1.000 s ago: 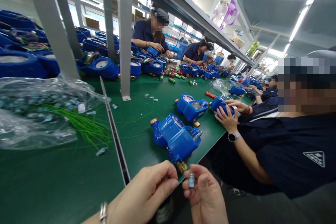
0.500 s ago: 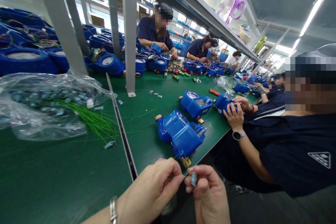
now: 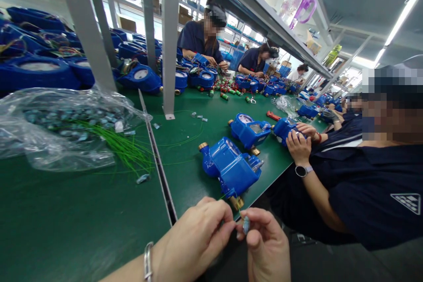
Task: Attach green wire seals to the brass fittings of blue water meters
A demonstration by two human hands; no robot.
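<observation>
My left hand [image 3: 208, 229] is closed in a pinch, apparently on the thin green wire, whose end is hidden by the fingers. Close beside it, my right hand [image 3: 266, 242] grips a small light-blue seal tag [image 3: 246, 224] between thumb and fingers. The green wire [image 3: 238, 205] runs from the tag up to the near end of a blue water meter [image 3: 231, 165], by its brass fitting [image 3: 236, 203]. That meter lies on the green table, just beyond my hands. A second blue meter [image 3: 249, 130] lies behind it.
A clear plastic bag [image 3: 76, 158] of blue tags with green wires [image 3: 115, 141] lies left, past a dark gap [image 3: 161, 172] in the table. Metal posts [image 3: 169, 53] carry a shelf. At right a co-worker's hands [image 3: 299, 143] hold another meter. More meters [image 3: 139, 79] crowd the back.
The view has shifted slightly, so the table and meters appear a little farther right. Both hands keep their pinch, and the tag has turned slightly in my right fingers.
</observation>
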